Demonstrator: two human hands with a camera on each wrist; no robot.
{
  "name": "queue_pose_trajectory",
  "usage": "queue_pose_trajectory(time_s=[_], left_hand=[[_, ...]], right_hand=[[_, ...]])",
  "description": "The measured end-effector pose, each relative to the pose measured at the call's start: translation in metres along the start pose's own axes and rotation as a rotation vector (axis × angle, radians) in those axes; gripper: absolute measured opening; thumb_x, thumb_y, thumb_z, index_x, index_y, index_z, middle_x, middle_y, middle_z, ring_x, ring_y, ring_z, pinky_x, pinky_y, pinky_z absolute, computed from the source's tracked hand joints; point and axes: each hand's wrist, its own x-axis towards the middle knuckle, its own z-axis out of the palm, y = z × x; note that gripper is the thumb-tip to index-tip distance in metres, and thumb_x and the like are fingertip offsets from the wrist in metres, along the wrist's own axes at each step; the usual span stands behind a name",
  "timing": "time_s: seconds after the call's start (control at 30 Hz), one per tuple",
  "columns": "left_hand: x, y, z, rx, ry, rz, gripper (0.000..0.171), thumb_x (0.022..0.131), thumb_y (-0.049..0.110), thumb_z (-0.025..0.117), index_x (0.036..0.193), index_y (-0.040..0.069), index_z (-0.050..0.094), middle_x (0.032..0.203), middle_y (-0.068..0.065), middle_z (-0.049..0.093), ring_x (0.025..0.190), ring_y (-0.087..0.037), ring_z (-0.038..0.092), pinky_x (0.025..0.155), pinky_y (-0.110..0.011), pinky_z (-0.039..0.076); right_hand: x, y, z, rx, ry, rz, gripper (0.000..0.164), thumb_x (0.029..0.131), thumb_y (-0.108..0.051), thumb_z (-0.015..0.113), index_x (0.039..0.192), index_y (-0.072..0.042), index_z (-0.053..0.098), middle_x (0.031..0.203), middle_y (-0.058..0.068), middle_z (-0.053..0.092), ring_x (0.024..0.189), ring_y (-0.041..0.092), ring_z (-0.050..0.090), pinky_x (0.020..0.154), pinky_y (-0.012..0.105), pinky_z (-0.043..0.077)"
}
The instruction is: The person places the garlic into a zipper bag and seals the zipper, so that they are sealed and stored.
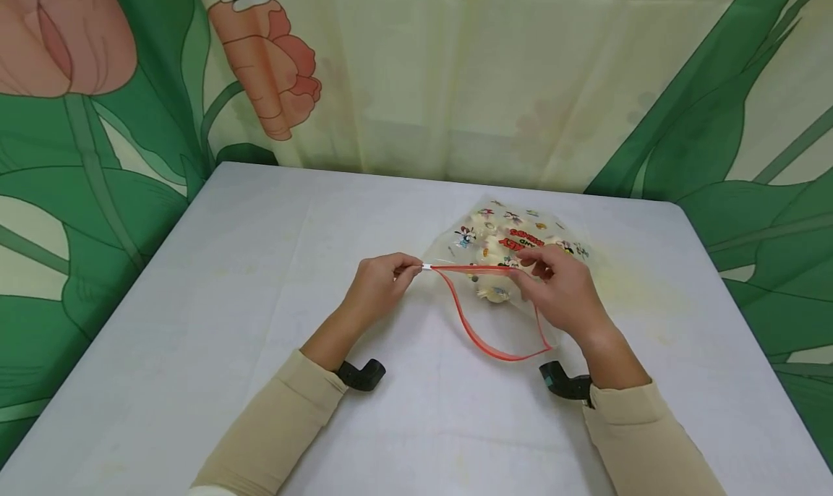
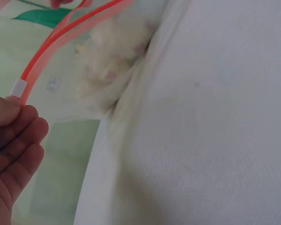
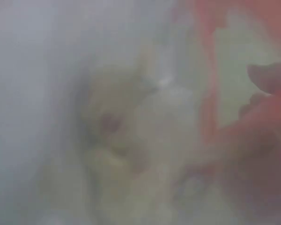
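Note:
A clear zip bag (image 1: 455, 244) with cartoon prints and red lettering lies on the table, its red-edged mouth (image 1: 484, 345) spread into a loop toward me. Inside are several pale cream pieces (image 1: 496, 292), whose kind I cannot make out. My left hand (image 1: 380, 286) pinches the left end of the red zip strip, right beside a small white slider (image 2: 18, 88). Farther along the same strip, my right hand (image 1: 565, 292) pinches the upper edge between thumb and fingers. The right wrist view is blurred, seen through the film, with the red edge (image 3: 208, 93) crossing it.
A white cloth covers the table (image 1: 215, 301). Behind it hangs a curtain (image 1: 416, 77) printed with large flowers and leaves. Black wrist mounts (image 1: 363, 375) sit below both hands, close to the tabletop.

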Motion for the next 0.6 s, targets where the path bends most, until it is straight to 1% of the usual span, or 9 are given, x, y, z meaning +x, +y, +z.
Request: queue_pose_trajectory(time_s=[0.13,0.2,0.3,0.4,0.5,0.6], left_hand=[[-0.002,0.002,0.001,0.011,0.006,0.013,0.008,0.092,0.006,0.071,0.098,0.003,0.077,0.090,-0.005,0.075,0.077,-0.016,0.066,0.069,-0.031,0.055],[-0.004,0.003,0.002,0.020,0.009,0.025,0.008,0.092,0.005,0.072,0.098,0.002,0.076,0.090,-0.005,0.075,0.076,-0.017,0.066,0.069,-0.031,0.055],[-0.006,0.005,0.004,0.037,0.012,0.054,0.008,0.092,0.005,0.072,0.098,0.002,0.076,0.090,-0.006,0.075,0.076,-0.017,0.066,0.068,-0.031,0.055],[-0.008,0.006,0.006,0.050,0.018,0.101,0.008,0.091,0.005,0.073,0.097,0.001,0.076,0.089,-0.006,0.075,0.077,-0.018,0.068,0.068,-0.030,0.056],[-0.009,0.007,0.007,0.052,0.036,0.159,0.007,0.090,0.003,0.073,0.096,0.001,0.076,0.088,-0.007,0.075,0.079,-0.019,0.070,0.070,-0.031,0.057],[-0.010,0.009,0.008,0.055,0.054,0.209,0.006,0.090,0.002,0.073,0.095,0.000,0.076,0.088,-0.008,0.074,0.079,-0.019,0.071,0.072,-0.031,0.058]], right_hand=[[-0.001,-0.024,-0.002,-0.015,-0.022,-0.128,0.029,0.088,-0.007,0.076,0.115,0.001,0.070,0.106,0.013,0.068,0.096,0.031,0.061,0.081,0.046,0.051],[0.000,-0.036,0.003,-0.034,-0.048,-0.198,0.029,0.087,-0.008,0.078,0.114,0.000,0.071,0.110,0.012,0.069,0.103,0.031,0.061,0.087,0.049,0.050],[0.002,-0.048,0.017,-0.081,-0.078,-0.276,0.029,0.086,-0.014,0.080,0.112,-0.003,0.073,0.111,0.010,0.070,0.111,0.031,0.060,0.093,0.049,0.049],[0.005,-0.053,0.034,-0.142,-0.080,-0.336,0.030,0.085,-0.019,0.081,0.110,-0.005,0.075,0.109,0.009,0.069,0.110,0.031,0.059,0.095,0.047,0.048],[0.006,-0.054,0.048,-0.207,-0.055,-0.383,0.029,0.084,-0.021,0.083,0.108,-0.006,0.076,0.106,0.009,0.069,0.106,0.030,0.058,0.094,0.048,0.046],[0.008,-0.054,0.057,-0.238,-0.022,-0.417,0.024,0.084,-0.021,0.083,0.104,-0.008,0.078,0.102,0.008,0.069,0.102,0.029,0.057,0.090,0.049,0.045]])
